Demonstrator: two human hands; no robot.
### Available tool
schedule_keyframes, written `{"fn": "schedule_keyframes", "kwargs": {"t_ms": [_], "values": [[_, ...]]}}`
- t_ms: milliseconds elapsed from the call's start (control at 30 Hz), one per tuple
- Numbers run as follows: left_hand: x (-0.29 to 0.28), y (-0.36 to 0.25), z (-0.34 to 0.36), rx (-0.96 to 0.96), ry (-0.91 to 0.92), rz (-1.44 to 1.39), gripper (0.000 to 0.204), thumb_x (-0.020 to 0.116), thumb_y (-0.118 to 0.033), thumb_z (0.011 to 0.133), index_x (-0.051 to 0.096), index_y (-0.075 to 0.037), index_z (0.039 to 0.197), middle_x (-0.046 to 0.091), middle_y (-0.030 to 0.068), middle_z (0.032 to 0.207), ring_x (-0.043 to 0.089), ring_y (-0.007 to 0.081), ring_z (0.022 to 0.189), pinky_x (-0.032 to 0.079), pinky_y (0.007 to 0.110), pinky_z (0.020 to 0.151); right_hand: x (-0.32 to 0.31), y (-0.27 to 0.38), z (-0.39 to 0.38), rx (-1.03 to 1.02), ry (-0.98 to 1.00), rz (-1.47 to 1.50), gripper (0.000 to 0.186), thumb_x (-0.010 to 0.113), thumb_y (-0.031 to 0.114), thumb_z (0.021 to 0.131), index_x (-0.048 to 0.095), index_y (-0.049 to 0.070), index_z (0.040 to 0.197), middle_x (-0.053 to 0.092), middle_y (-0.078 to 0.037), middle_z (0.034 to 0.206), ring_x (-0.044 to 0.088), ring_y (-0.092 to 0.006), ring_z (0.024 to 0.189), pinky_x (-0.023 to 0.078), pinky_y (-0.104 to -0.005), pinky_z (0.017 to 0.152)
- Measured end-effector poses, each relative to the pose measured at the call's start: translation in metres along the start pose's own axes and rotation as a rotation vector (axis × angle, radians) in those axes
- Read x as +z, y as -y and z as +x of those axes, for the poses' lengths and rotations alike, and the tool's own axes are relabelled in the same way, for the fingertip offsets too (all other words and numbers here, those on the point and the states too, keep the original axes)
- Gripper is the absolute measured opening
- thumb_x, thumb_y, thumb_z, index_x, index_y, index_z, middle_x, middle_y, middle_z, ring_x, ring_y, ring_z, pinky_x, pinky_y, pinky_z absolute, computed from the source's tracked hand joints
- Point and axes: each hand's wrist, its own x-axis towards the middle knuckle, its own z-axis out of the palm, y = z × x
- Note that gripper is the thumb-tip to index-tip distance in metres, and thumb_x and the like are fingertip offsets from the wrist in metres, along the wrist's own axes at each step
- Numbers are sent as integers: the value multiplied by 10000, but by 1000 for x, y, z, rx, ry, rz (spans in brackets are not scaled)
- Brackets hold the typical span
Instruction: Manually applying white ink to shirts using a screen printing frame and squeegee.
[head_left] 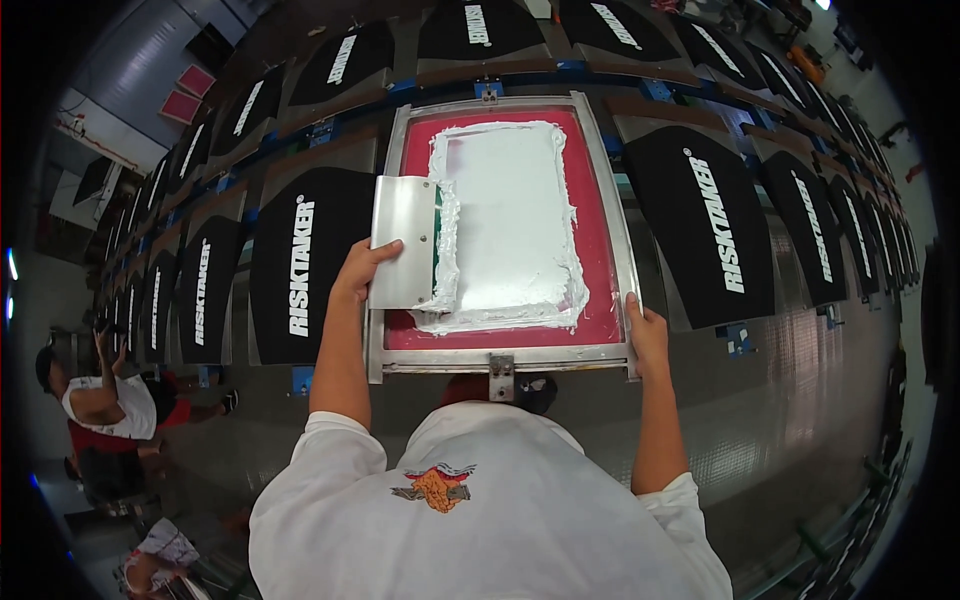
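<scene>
A screen-printing frame with a metal border and red mesh lies in front of me. White ink covers the mesh's middle, thick and ridged around its edges. At the left side of the frame, my left hand is closed on a squeegee with a broad metal holder. Its green blade shows in part, and white ink clings along its right edge. My right hand grips the frame's right rail near its lower corner, thumb on top, other fingers mostly hidden.
Black printed fabric pieces with white lettering lie on boards in two long rows, left, right and beyond the frame. A blue rail runs between the rows. A person is at the far left, and another is at the lower left.
</scene>
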Motion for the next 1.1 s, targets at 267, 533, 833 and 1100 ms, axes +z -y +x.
{"fn": "schedule_keyframes", "kwargs": {"t_ms": [267, 533, 833, 1100], "values": [[11, 25, 23, 66, -11, 24, 426, 746, -171, 741, 599, 72, 1059, 660, 159, 920, 658, 237, 788, 525, 355, 732, -5, -41, 25, -735, -546, -617, 470, 595, 364, 870, 622, -77, 1029, 650, -192, 898, 605, -276, 875, 450, -372, 824], [108, -134, 135, 576, 14, 1222, 404, 739, -252, 672, 669, -120, 1048, 678, 149, 934, 653, 271, 881, 512, 385, 765, 59, -54, -98, 51, 860, -32, 337, 674, 286, 832, 640, -26, 953, 669, -113, 843, 604, -138, 761, 482, -293, 697], [135, 12, 155, 1220, -280, 1204, 343, 582, 15, 659, 643, -121, 968, 636, 68, 804, 591, 274, 795, 514, 393, 614, 74, -82, -97, -140, 646, -341, 279, 663, 285, 805, 645, 19, 884, 629, -170, 716, 584, -291, 594, 462, -359, 594], [128, -25, -38, 629, 217, 1173, 384, 571, -23, 639, 643, -99, 1009, 650, 145, 809, 622, 339, 807, 492, 445, 684, 58, -50, -83, -324, 633, -679, 415, 662, 380, 790, 652, 2, 960, 661, -150, 777, 609, -291, 663, 477, -357, 662]]}}
